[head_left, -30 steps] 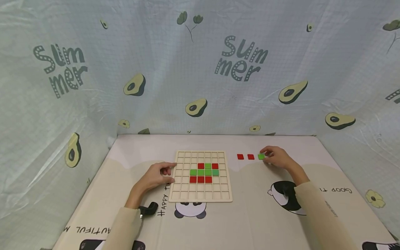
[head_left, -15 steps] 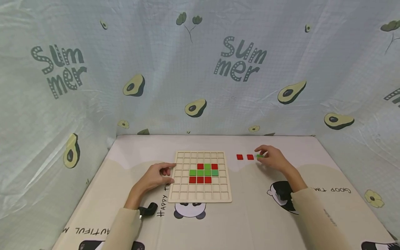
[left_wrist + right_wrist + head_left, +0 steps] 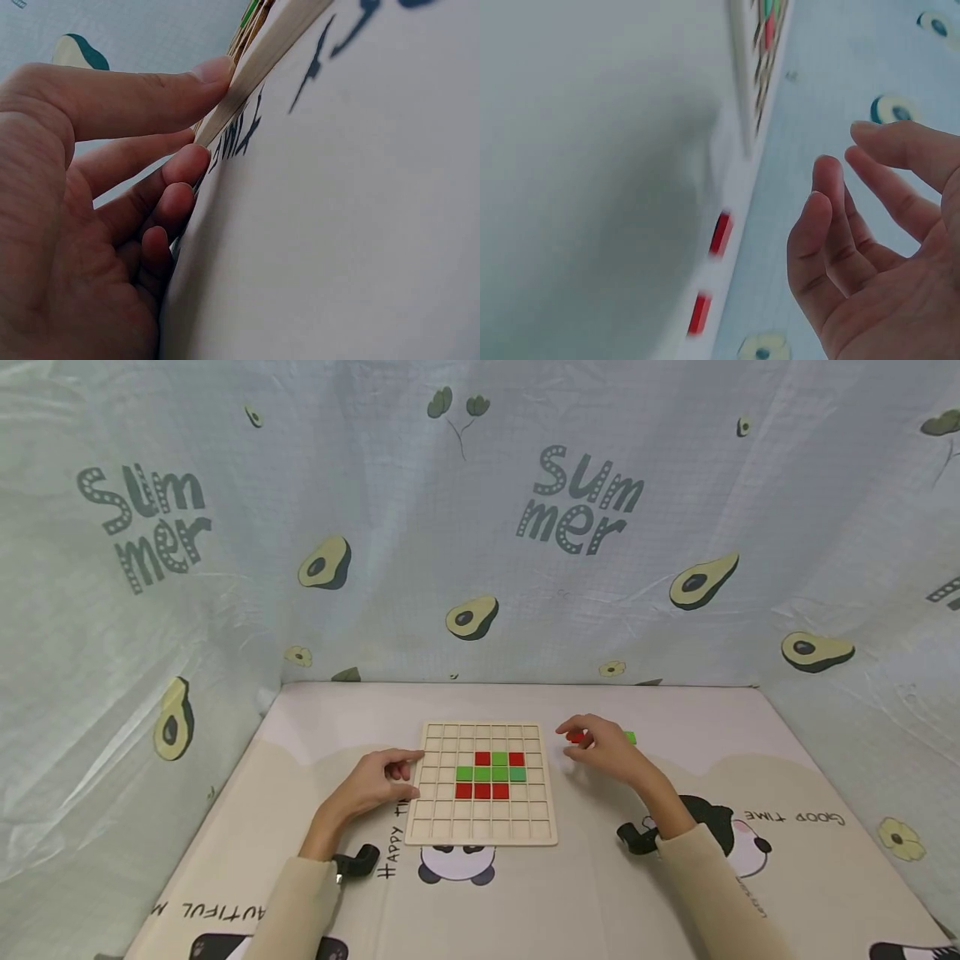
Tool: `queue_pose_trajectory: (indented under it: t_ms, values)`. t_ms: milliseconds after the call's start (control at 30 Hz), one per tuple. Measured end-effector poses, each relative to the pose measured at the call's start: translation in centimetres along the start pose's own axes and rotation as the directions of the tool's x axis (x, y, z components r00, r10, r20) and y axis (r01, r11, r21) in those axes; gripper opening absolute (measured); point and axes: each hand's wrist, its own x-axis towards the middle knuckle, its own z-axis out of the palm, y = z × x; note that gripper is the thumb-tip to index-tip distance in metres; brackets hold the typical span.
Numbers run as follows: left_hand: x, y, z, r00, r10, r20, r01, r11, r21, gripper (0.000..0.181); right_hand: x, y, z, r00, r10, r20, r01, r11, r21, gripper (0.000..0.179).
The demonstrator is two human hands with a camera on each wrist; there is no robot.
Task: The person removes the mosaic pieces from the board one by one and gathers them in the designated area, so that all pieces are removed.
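Note:
A square wooden grid board (image 3: 442, 831) lies on the table, with red tiles (image 3: 482, 791) and green tiles (image 3: 491, 773) set in its middle cells. At its left side my left hand (image 3: 369, 779) touches the edge with thumb and index finger spread apart. In the left wrist view the thumb (image 3: 161, 101) presses against the board's wooden edge (image 3: 262, 64). To the right of the board, my right hand (image 3: 611, 753) hovers over loose tiles, thumb and fingers parted around nothing. A red tile (image 3: 576, 737) shows between its fingers, and a green tile (image 3: 631, 737) shows behind it.
Two loose red tiles stand out in the right wrist view, one nearer the board (image 3: 721, 234) and one farther away (image 3: 699, 313). A patterned tablecloth (image 3: 577, 893) covers the table. Behind it hangs an avocado-print curtain (image 3: 375, 635).
My right hand has moved left from the green tile to above the red ones, leaving the green tile on the table. The left hand stays at the board's edge.

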Motion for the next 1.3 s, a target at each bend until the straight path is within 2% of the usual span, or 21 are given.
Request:
queue_pose_trajectory:
  t_ms: [233, 567, 867, 1133, 1300]
  values:
    - [0.1, 0.1, 0.1, 1.000, 0.000, 0.001, 0.000, 1.000, 0.003, 0.065, 0.8, -2.5, 2.0, 0.999, -0.017, 0.036, 0.015, 0.998, 0.058, 0.031]
    - [0.1, -0.1, 0.0, 1.000, 0.009, -0.002, -0.009, 1.000, -0.010, 0.066, 2.7, -5.2, 4.8, 0.996, -0.045, 0.083, 0.038, 0.996, 0.083, 0.030]
    - [0.1, 0.0, 0.0, 1.000, 0.009, 0.003, -0.009, 1.000, 0.001, 0.066, 4.1, -6.7, 7.0, 0.984, -0.136, 0.118, 0.129, 0.990, 0.064, 0.028]
    - [0.0, 0.0, 0.0, 1.000, 0.012, 0.004, -0.012, 1.000, -0.004, 0.065, 5.2, -8.1, 8.6, 0.980, -0.128, 0.152, 0.119, 0.991, 0.062, 0.030]
    - [0.1, 0.0, 0.0, 1.000, 0.014, 0.003, -0.014, 1.000, -0.007, 0.064, 5.7, -8.5, 9.3, 0.975, -0.098, 0.201, 0.089, 0.995, 0.054, 0.028]
